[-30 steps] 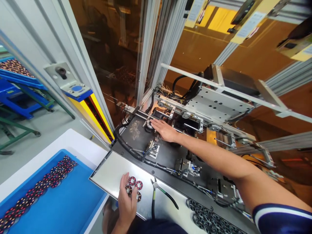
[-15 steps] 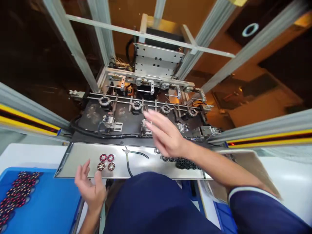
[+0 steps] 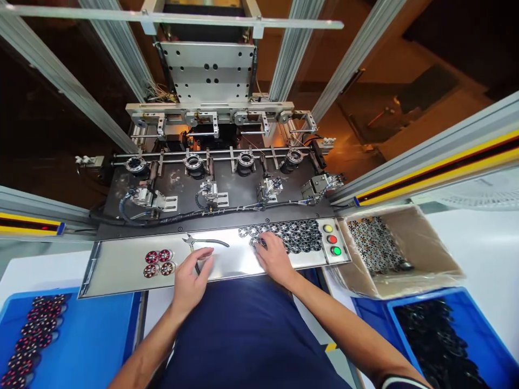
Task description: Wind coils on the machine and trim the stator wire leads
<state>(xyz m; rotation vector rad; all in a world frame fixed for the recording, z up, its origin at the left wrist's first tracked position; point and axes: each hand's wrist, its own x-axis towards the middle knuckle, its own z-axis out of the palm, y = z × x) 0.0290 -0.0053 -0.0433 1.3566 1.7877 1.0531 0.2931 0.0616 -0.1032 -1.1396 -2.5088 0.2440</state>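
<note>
My right hand (image 3: 276, 258) reaches over the metal shelf, its fingertips closed on a small round metal part (image 3: 253, 242) at the left end of a cluster of dark round parts (image 3: 298, 231). My left hand (image 3: 191, 281) hovers above the shelf's front edge, thumb and fingers apart, with nothing visible in it. Beneath and behind it lie the diagonal cutters (image 3: 211, 241), one handle partly hidden by the hand. Left of this hand, several round parts with red and black windings (image 3: 158, 263) sit in two rows.
A machine bed with several ring-shaped fixtures (image 3: 245, 162) stands behind the shelf (image 3: 121, 259). Yellow, red and green buttons (image 3: 332, 239) are at the shelf's right end. A carton of metal parts (image 3: 430, 246) and blue trays (image 3: 97, 335) flank it. Yellow light-curtain bars (image 3: 438, 167) border the sides.
My right hand has come back from over the machine to the parts on the shelf. My left hand has moved right, towards the cutters. The view has shifted rightward.
</note>
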